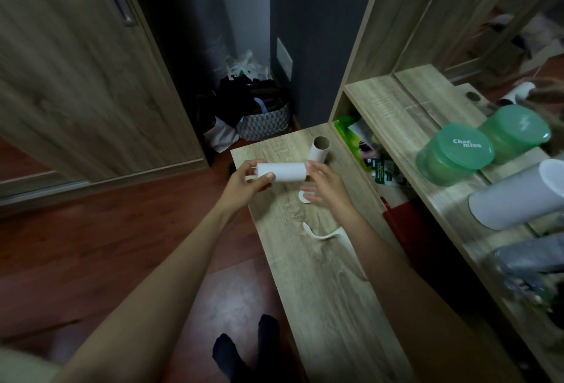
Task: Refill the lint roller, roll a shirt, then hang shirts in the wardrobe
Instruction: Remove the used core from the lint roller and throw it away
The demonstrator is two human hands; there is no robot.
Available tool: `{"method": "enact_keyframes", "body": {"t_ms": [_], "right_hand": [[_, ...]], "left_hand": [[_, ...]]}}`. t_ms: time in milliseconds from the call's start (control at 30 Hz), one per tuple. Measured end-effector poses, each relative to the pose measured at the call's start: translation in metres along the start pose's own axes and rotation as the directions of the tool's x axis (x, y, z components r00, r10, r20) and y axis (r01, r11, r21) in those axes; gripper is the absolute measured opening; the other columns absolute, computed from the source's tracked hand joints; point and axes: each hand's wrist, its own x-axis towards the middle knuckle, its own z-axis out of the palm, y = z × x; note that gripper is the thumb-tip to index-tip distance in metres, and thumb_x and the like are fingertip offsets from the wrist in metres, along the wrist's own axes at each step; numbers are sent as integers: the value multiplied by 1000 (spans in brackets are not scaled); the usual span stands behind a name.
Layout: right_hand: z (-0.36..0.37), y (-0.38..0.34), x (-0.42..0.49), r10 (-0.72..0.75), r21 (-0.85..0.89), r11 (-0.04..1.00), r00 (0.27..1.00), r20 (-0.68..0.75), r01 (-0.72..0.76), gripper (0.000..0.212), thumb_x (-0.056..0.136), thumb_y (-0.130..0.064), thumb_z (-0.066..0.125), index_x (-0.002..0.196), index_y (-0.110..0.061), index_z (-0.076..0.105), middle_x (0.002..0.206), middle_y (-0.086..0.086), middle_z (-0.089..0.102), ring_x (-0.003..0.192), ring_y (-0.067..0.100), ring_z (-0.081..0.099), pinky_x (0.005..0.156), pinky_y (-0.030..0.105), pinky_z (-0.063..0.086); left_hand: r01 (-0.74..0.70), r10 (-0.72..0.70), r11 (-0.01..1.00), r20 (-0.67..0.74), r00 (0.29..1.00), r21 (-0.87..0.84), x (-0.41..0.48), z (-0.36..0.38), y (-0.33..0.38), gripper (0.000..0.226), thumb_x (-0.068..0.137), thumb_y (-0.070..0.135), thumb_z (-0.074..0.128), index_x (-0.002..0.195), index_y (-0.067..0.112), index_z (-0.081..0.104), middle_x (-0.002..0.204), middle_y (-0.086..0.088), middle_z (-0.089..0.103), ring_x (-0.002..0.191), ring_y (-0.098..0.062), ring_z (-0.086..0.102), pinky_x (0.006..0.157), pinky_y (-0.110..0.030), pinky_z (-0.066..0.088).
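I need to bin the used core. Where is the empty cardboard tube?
The cardboard tube stands upright on the wooden desk, just behind the white refill roll held in both hands.

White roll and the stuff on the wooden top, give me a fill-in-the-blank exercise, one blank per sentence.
1. The white roll is gripped by the ____ hand.
2. The brown cardboard tube stands ____ on the wooden top.
3. The white roller handle lies on the wooden top, held by ____ hand.
4. The green-lidded jar sits on the ____.

Missing words: left; upright; neither; shelf
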Motion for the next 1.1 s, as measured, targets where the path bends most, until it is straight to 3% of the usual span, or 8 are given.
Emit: {"method": "enact_keyframes", "body": {"t_ms": [200,300,433,633,767,867,1000,1100], "right_hand": [[1,-14,-12,-25,195,980,1000,-3,26,31,83,-21,71,111,-10,64,114,16,62,97,25,67,69,32,60],[-2,-16,-8,-206,-14,979,977,-62,205,36,82,-18,73,116,-11,64,118,12,63,103,20,64,78,37,59],[-1,-17,-7,-415,-354,852,910,-10,385,45,79,-26,75,122,-21,63,123,1,63,112,10,57,90,19,46],[-6,-8,-5,-393,-371,860,919,-41,351,47,80,-29,74,125,-25,61,125,5,61,115,15,55,98,35,47],[-12,-5,-4,-348,-275,909,933,-92,312,45,79,-30,74,122,-25,63,122,-1,64,113,14,59,93,44,52],[-16,-6,-4,-331,-222,927,937,-110,301,41,80,-27,74,120,-26,63,115,-5,65,108,15,62,85,43,56],[-19,-8,-7,-301,-83,953,947,-109,293,39,85,-12,69,123,-15,61,108,-7,62,97,6,62,66,20,57],[-21,-7,-7,-285,-39,959,953,-105,282,39,85,-11,68,123,-13,60,104,-13,62,95,3,62,66,19,56]], "left_hand": [[54,-43,994,110,993,-92,-7,20,6,33,95,16,61,127,12,55,125,-22,55,93,-26,68,79,-21,57],[264,-224,920,162,961,-291,-9,23,0,34,99,26,53,131,13,55,122,-15,61,100,-26,69,89,-34,58],[416,-368,804,195,909,-425,-6,27,-15,38,101,20,50,135,5,52,123,-25,62,99,-29,69,95,-49,53],[504,-485,672,193,853,-542,-2,30,-29,35,97,-3,42,131,4,48,121,-29,61,100,-32,68,85,-42,58],[457,-477,825,24,878,-332,5,31,-42,35,96,-4,46,128,1,58,112,-22,68,90,-25,68,72,-27,58],[316,-317,948,-111,942,-28,10,32,-45,26,93,1,55,114,5,69,98,-11,70,86,-19,62,79,-29,51],[161,-115,955,-189,975,249,14,32,-43,25,88,4,65,112,6,72,94,2,69,84,-5,63,81,-12,52],[100,-45,945,-179,983,311,19,30,-47,24,87,2,65,110,7,72,96,0,73,79,3,62,86,-17,53]]}}
